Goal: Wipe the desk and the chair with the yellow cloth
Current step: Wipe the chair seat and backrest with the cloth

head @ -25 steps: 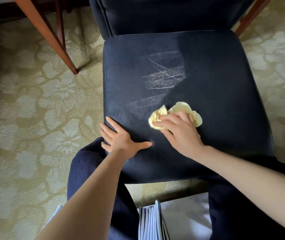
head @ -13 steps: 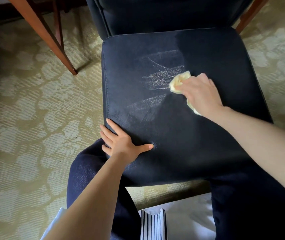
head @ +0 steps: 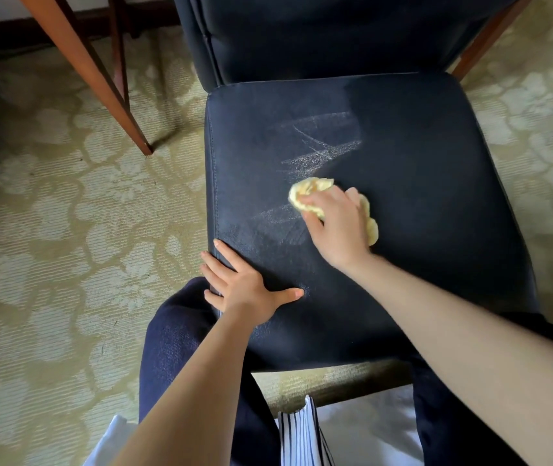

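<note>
- The right hand [head: 339,227] is gripping the bunched cloth [head: 308,191], pressing it on the seat [head: 419,163] at frame centre.
- The left hand [head: 244,290], fingers spread flat, is bracing the seat's lower-left corner.
- The cloth is sweeping back down-left from its position half a second ago. Pale streaks [head: 322,146] are remaining above it, so the chair wiping is probably unfinished.

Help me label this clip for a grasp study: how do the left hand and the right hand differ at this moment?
The left hand lies flat with fingers spread; the right hand has its fingers curled. The left hand holds nothing; the right hand holds the yellow cloth. The left hand sits at the front left edge of the chair seat; the right hand is nearer its middle, beside pale streaks. Both are down on the seat.
</note>
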Tool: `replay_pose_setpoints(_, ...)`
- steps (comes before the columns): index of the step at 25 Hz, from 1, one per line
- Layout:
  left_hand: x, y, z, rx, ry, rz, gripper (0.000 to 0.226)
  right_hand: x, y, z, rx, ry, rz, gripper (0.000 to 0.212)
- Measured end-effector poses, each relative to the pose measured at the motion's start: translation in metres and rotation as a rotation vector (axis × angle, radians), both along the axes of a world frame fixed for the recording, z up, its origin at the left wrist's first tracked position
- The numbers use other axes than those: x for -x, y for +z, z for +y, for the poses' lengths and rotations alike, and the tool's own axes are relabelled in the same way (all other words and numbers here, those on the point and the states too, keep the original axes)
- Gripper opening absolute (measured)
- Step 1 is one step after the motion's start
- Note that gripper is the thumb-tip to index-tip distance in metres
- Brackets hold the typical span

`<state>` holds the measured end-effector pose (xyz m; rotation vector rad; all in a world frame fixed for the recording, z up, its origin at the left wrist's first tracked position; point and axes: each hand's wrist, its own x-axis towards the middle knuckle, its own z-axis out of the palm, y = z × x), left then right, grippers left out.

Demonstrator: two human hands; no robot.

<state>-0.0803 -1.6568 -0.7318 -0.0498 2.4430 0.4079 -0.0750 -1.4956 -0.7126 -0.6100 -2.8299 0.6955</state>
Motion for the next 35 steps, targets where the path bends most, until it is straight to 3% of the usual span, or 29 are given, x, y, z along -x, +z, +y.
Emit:
replay_pose_setpoints(7, 0.001, 0.005, -0.001, -0.004, -0.023, -0.001, 0.16, -0.059, 0.01, -0.013, 0.063, 0.659, -0.022, 0.016)
replay_pose_setpoints(10, -0.002, 0.005, -0.004, -0.008, -0.019, 0.007, 0.16, -0.063, 0.014, 0.01, -0.069, 0.861, -0.021, 0.019)
replay_pose_setpoints(13, -0.004, 0.004, -0.002, 0.001, -0.025, 0.021, 0.16, -0.049, 0.018, 0.04, -0.183, 0.926, -0.067, 0.023)
replay_pose_setpoints(17, -0.001, 0.003, 0.0, 0.015, -0.02, 0.034, 0.159, -0.023, 0.02, 0.074, -0.342, 0.736, -0.099, 0.02)
replay_pose_setpoints(23, 0.001, 0.003, 0.003, 0.035, -0.028, 0.029, 0.16, 0.035, 0.017, 0.104, -0.314, -0.175, -0.253, 0.025)
replay_pose_setpoints(26, 0.002, 0.003, 0.001, 0.042, -0.025, 0.014, 0.159, 0.06, 0.015, 0.101, -0.251, -0.374, -0.274, 0.032)
replay_pose_setpoints(29, 0.002, 0.002, 0.003, 0.044, -0.025, -0.008, 0.16, 0.089, 0.013, 0.1, 0.015, -0.624, -0.234, 0.035)
replay_pose_setpoints(31, 0.002, 0.0, 0.004, 0.04, -0.023, -0.012, 0.161, 0.102, 0.013, 0.089, 0.073, -0.631, -0.235, 0.033)
replay_pose_setpoints(33, 0.002, -0.002, 0.005, 0.033, -0.019, -0.019, 0.161, 0.105, 0.01, 0.064, -0.055, -0.395, -0.247, 0.036)
replay_pose_setpoints(35, 0.003, -0.004, 0.005, 0.03, -0.013, -0.022, 0.162, 0.1, 0.009, 0.037, -0.063, -0.202, -0.227, 0.038)
